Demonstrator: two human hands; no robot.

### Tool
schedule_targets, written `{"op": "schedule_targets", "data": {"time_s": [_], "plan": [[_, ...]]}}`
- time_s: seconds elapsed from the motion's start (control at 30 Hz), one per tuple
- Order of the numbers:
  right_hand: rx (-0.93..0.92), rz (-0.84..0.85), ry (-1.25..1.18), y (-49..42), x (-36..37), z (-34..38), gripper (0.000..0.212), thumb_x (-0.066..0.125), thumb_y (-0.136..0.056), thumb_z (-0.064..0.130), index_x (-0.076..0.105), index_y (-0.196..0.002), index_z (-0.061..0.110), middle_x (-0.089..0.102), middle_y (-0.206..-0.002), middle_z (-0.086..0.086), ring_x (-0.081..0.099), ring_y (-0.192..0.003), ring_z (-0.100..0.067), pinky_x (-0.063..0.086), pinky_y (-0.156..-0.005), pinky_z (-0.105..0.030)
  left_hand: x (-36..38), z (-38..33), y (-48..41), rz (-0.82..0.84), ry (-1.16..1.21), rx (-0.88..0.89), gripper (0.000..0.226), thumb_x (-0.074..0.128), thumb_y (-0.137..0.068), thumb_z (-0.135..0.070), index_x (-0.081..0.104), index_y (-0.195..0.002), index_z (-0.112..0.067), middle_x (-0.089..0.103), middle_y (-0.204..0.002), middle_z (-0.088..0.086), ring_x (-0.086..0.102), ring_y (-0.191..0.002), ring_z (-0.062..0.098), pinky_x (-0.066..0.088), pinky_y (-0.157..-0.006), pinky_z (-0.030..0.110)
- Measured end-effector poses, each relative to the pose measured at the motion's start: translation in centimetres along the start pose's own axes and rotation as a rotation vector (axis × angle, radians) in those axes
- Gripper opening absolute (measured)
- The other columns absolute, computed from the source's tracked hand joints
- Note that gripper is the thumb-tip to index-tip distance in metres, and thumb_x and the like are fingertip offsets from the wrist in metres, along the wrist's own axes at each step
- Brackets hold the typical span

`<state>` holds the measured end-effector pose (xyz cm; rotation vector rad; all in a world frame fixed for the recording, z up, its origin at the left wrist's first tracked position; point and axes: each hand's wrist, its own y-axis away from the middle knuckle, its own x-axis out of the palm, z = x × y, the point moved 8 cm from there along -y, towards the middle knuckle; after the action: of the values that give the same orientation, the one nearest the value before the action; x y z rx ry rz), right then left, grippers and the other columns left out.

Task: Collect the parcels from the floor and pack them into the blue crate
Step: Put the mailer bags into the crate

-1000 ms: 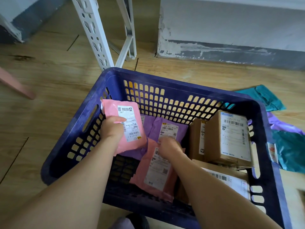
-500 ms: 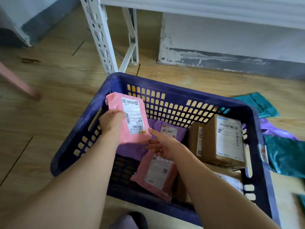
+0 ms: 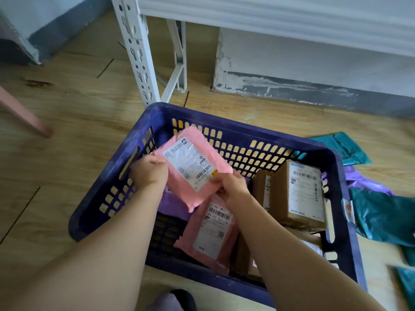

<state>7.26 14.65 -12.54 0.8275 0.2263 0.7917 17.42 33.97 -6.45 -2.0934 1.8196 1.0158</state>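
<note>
The blue crate point(image 3: 224, 118) stands on the wooden floor in front of me. Both hands hold a pink parcel point(image 3: 193, 169) with a white label above the crate's left half, tilted. My left hand point(image 3: 149, 170) grips its left edge and my right hand point(image 3: 231, 185) pinches its lower right corner. Below it in the crate lie a second pink parcel point(image 3: 211, 236), a purple parcel point(image 3: 173, 203) mostly hidden, and cardboard boxes point(image 3: 301, 194) on the right side.
Teal parcels point(image 3: 381, 216) and a purple one point(image 3: 363, 180) lie on the floor right of the crate; another teal parcel point(image 3: 343, 149) lies behind its far right corner. White metal shelf legs point(image 3: 137, 52) stand just behind the crate. A pink leg point(image 3: 24, 113) crosses at left.
My right hand left the lower pink parcel and took hold of the raised pink parcel's corner. That parcel turned from upright to tilted, still above the crate.
</note>
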Motion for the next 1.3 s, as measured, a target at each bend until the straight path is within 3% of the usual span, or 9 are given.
{"op": "schedule_targets", "data": {"time_s": [0.1,0.2,0.33,0.53,0.67,0.87,0.97,1.1,1.3], "plan": [[-0.241,-0.073,0.337,0.6,-0.8,2.8,0.028,0.056,-0.078,-0.001,0.051,-0.103,0.010,0.063,-0.093,-0.009,0.065,-0.078,-0.019,0.058,-0.066,-0.034,-1.4,-1.6,0.5,-0.168,-0.115,0.275,0.034,0.057,-0.077,0.000,0.064,-0.108,-0.010,0.057,-0.122,0.015,0.049,-0.115,0.033,0.044,-0.083,0.036],[-0.411,-0.040,0.600,1.1,0.8,4.4,0.030,0.060,-0.083,0.019,0.052,-0.111,0.016,0.066,-0.093,-0.006,0.069,-0.082,-0.022,0.060,-0.074,-0.041,0.9,-3.3,1.3,-0.009,-0.206,0.516,0.060,0.059,-0.076,0.003,0.047,-0.131,-0.016,0.038,-0.145,0.006,0.035,-0.134,0.025,0.035,-0.108,0.040],[-0.388,0.126,0.714,1.1,3.8,3.8,0.026,0.065,-0.085,0.027,0.055,-0.107,0.017,0.065,-0.089,-0.002,0.067,-0.073,-0.016,0.059,-0.065,-0.032,6.0,0.3,2.1,0.562,-0.330,0.224,0.041,0.053,-0.084,-0.011,0.051,-0.123,-0.023,0.062,-0.110,0.001,0.061,-0.094,0.017,0.052,-0.086,0.038],[-0.413,0.024,0.805,-0.1,3.3,2.9,0.030,0.060,-0.082,0.004,0.062,-0.109,0.016,0.068,-0.108,-0.002,0.059,-0.085,-0.014,0.050,-0.069,-0.022,4.5,4.2,-0.3,0.459,-0.544,0.074,0.033,0.044,-0.091,-0.010,0.051,-0.124,-0.008,0.055,-0.080,0.005,0.052,-0.066,0.019,0.039,-0.057,0.027],[-0.330,-0.029,1.128,-0.7,1.3,1.6,0.028,0.053,-0.084,0.007,0.066,-0.108,0.012,0.066,-0.103,-0.003,0.061,-0.093,-0.020,0.047,-0.075,-0.024,5.3,7.5,0.0,0.553,-0.648,-0.021,0.056,0.040,-0.096,-0.007,0.020,-0.148,-0.008,0.051,-0.130,0.016,0.058,-0.101,0.026,0.046,-0.077,0.031],[-0.236,0.138,1.382,-1.7,0.6,-1.9,0.033,0.050,-0.090,0.011,0.062,-0.121,0.016,0.058,-0.128,-0.004,0.056,-0.115,-0.021,0.048,-0.098,-0.031,5.1,8.9,-0.5,0.437,-0.740,-0.121,0.068,0.047,-0.093,-0.003,0.009,-0.149,-0.008,0.028,-0.148,0.020,0.038,-0.131,0.034,0.039,-0.100,0.040],[-0.262,0.243,1.427,-1.7,1.2,-2.5,0.040,0.046,-0.090,0.005,0.061,-0.124,0.020,0.056,-0.133,0.002,0.053,-0.120,-0.018,0.043,-0.103,-0.028,5.6,7.4,0.1,0.448,-0.852,0.079,0.085,0.050,-0.089,0.002,-0.004,-0.151,-0.020,0.005,-0.156,0.015,0.016,-0.142,0.035,0.028,-0.111,0.047],[-0.275,0.255,1.414,-2.2,1.1,-2.6,0.039,0.049,-0.091,0.005,0.061,-0.126,0.018,0.059,-0.131,0.001,0.053,-0.121,-0.017,0.041,-0.107,-0.031,9.3,4.8,1.7,0.669,-0.961,0.505,0.083,0.045,-0.081,0.014,0.021,-0.148,-0.028,0.008,-0.158,-0.001,0.014,-0.144,0.027,0.027,-0.115,0.044],[-0.191,0.275,1.527,-3.4,0.7,-4.1,0.039,0.046,-0.089,0.005,0.059,-0.125,0.010,0.059,-0.127,-0.011,0.058,-0.113,-0.025,0.050,-0.096,-0.037,12.1,6.3,2.3,0.865,-1.189,0.486,0.075,0.042,-0.091,0.000,0.013,-0.149,-0.036,0.018,-0.157,0.002,0.020,-0.143,0.028,0.035,-0.108,0.048]]}}
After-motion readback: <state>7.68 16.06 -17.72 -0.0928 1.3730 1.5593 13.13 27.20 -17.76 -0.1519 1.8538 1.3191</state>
